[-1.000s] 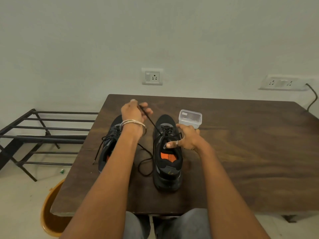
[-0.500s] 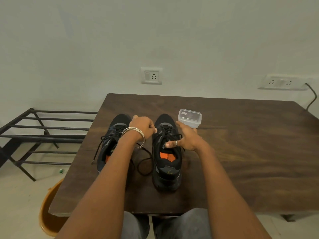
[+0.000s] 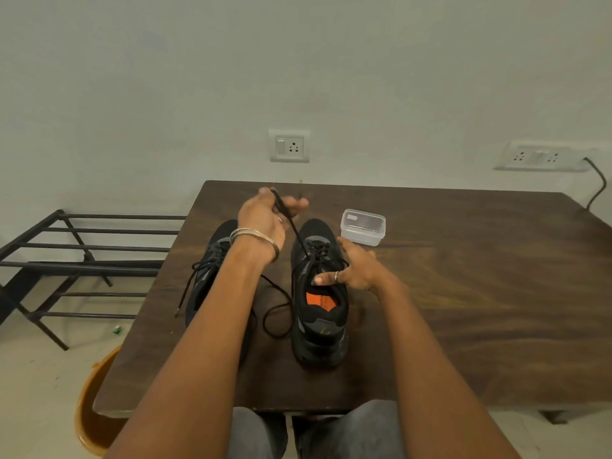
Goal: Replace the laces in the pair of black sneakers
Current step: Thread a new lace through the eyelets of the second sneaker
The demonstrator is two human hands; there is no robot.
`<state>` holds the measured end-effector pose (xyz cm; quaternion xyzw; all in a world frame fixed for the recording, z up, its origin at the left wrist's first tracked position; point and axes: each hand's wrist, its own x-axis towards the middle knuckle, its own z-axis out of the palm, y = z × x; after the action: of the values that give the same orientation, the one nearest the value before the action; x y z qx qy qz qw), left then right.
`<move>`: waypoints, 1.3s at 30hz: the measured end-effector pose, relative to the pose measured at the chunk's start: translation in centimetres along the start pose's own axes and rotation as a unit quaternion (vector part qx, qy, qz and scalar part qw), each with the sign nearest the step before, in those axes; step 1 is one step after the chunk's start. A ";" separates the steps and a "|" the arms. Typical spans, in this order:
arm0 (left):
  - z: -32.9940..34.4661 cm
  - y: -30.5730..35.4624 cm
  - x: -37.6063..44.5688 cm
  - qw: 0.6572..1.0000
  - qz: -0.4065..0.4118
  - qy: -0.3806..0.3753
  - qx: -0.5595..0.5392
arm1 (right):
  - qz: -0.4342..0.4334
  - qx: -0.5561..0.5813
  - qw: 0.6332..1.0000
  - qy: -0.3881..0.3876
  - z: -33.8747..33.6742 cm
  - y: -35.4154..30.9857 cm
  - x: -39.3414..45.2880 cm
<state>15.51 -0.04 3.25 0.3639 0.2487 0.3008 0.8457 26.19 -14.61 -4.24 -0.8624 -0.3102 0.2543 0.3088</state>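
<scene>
The right sneaker stands near the middle of the table, toe toward twelve o'clock, its orange insole showing at the heel end, and a black lace runs taut from its upper eyelets up toward eleven o'clock into the left hand, whose fingers are curled round the strand and pinch it above the shoe. The right hand steadies the shoe from three o'clock — thumb hooked over the collar, fingers wrapped on the side, grasping it. The slack of the lace loops on the table at nine o'clock of this shoe, between it and the left sneaker, which sits partly hidden under the left forearm with its own lace trailing off toward eight o'clock. A small clear lidded box stands at one o'clock, just beside the toe. To draw the lace out cleanly, I would judge it best to pull along the line of the eyelet rather than sideways, keep the shoe pinned down — and free one crossing at a time so nothing snags
</scene>
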 end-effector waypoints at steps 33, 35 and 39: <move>-0.8 -1.0 -0.2 0.980 -0.031 -0.024 0.195 | -0.027 0.042 0.997 -0.063 -0.2 -0.1 0.7; -0.9 -0.9 -0.2 0.974 -0.033 -0.032 0.220 | -0.026 0.050 0.996 -0.062 -0.1 0.0 0.8; -1.7 -1.4 -0.1 0.944 -0.055 -0.025 0.324 | -0.029 0.058 0.996 -0.060 0.0 0.0 0.9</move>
<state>14.79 -0.06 1.19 0.6115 0.3307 0.1481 0.7034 26.77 -13.99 -4.47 -0.8171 -0.3380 0.3137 0.3461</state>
